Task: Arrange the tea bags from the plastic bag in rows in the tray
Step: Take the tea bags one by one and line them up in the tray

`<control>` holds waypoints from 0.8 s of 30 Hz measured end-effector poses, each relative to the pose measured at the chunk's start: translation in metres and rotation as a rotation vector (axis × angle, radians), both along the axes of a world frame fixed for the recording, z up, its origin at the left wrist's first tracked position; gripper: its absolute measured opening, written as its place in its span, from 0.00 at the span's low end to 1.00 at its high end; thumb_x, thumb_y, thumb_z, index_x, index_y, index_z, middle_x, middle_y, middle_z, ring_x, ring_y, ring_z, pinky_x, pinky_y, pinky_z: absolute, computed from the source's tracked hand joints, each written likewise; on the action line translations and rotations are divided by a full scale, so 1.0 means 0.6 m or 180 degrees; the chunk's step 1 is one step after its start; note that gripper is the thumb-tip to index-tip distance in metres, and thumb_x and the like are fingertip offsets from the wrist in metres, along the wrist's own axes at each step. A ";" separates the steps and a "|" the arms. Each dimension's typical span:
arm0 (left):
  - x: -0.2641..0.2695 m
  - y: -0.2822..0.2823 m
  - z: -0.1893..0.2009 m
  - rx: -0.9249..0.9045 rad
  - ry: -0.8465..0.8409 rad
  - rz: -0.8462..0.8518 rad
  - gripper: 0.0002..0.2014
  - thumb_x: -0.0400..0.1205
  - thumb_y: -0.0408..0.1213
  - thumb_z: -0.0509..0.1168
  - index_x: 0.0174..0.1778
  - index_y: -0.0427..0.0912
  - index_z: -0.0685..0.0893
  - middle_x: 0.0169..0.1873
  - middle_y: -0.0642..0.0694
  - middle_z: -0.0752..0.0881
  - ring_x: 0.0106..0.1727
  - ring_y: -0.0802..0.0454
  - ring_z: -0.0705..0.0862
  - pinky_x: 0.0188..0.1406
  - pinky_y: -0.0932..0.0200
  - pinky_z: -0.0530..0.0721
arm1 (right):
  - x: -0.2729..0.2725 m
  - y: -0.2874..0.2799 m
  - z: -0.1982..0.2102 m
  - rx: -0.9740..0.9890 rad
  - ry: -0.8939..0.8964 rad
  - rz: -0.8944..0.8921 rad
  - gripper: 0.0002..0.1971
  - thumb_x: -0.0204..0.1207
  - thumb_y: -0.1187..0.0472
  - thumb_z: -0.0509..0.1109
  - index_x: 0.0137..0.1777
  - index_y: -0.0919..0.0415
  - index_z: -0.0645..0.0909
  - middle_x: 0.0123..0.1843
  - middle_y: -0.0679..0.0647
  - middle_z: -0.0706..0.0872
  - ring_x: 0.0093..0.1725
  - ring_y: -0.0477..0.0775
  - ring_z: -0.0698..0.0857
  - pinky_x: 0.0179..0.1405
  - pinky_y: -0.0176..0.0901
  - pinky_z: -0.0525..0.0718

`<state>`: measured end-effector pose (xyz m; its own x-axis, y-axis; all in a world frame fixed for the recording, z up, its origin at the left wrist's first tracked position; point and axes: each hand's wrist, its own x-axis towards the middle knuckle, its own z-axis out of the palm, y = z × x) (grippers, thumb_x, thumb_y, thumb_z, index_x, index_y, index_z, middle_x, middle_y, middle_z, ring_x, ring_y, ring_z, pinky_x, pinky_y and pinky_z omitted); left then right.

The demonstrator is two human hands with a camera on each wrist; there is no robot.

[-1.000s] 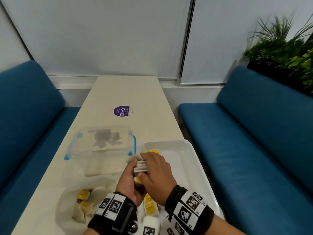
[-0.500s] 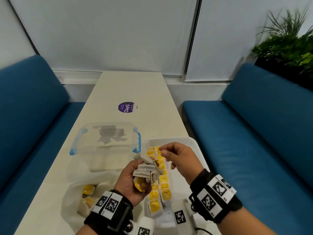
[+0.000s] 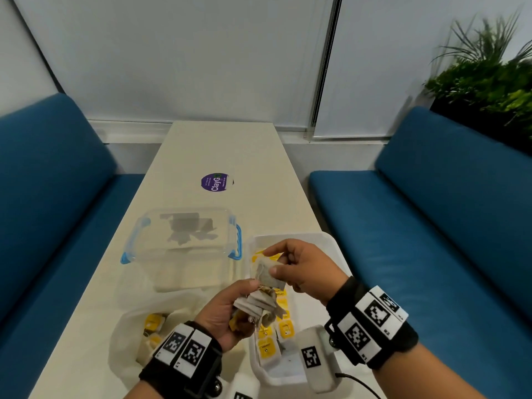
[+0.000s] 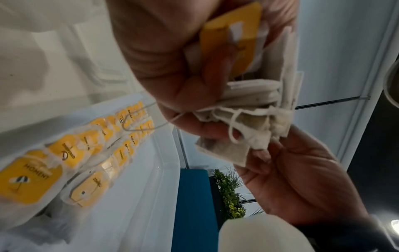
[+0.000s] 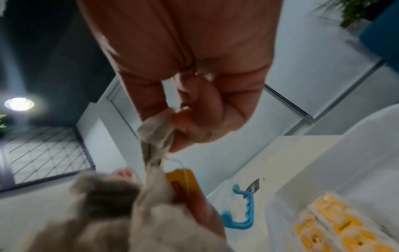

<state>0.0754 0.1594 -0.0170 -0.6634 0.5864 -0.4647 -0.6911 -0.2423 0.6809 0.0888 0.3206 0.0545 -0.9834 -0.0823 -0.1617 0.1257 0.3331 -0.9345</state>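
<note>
My left hand (image 3: 230,309) grips a bunch of beige tea bags (image 3: 259,308) with yellow tags, held above the near left part of the white tray (image 3: 325,240). My right hand (image 3: 290,269) pinches one tea bag (image 3: 266,273) between thumb and forefinger, just above the bunch. In the left wrist view the bunch (image 4: 254,109) shows tangled strings and a yellow tag (image 4: 233,42). The right wrist view shows the pinched bag (image 5: 155,134). Two rows of yellow-tagged tea bags (image 3: 277,326) lie in the tray. The plastic bag (image 3: 135,335), left of the tray, holds more tea bags.
A clear lidded box with blue clips (image 3: 181,234) stands behind the plastic bag. A purple round sticker (image 3: 214,182) is on the table (image 3: 224,148) farther back. Blue benches (image 3: 417,226) flank the table; a plant (image 3: 489,76) stands at the far right.
My right hand lifted off the bunch, moved right, then came back and now pinches one tea bag out of it. My left hand kept its grip on the bunch.
</note>
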 end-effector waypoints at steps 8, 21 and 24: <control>-0.004 0.011 -0.003 -0.0181 0.0118 0.0303 0.27 0.50 0.45 0.79 0.42 0.38 0.82 0.35 0.37 0.80 0.33 0.45 0.74 0.34 0.57 0.70 | 0.003 0.013 -0.009 0.0154 -0.0252 0.0482 0.19 0.70 0.73 0.72 0.50 0.47 0.78 0.33 0.49 0.80 0.31 0.47 0.80 0.21 0.33 0.76; -0.004 0.008 0.000 -0.0690 0.0796 0.0390 0.16 0.54 0.47 0.76 0.29 0.43 0.81 0.31 0.33 0.78 0.24 0.47 0.73 0.17 0.71 0.62 | 0.009 0.016 -0.021 0.0311 0.0832 -0.1071 0.15 0.73 0.60 0.75 0.30 0.54 0.72 0.26 0.46 0.76 0.23 0.40 0.72 0.25 0.29 0.72; -0.001 0.014 0.008 -0.0644 0.1011 0.0377 0.14 0.67 0.45 0.74 0.29 0.42 0.77 0.22 0.40 0.78 0.14 0.53 0.70 0.15 0.72 0.61 | 0.026 -0.015 -0.030 0.1388 0.1282 -0.0320 0.15 0.71 0.59 0.74 0.30 0.49 0.71 0.31 0.45 0.78 0.30 0.43 0.75 0.33 0.32 0.75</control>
<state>0.0751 0.1678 -0.0119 -0.8504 0.4147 -0.3239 -0.4138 -0.1466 0.8985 0.1042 0.3115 0.0368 -0.9738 0.0044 0.2273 -0.1590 0.7013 -0.6949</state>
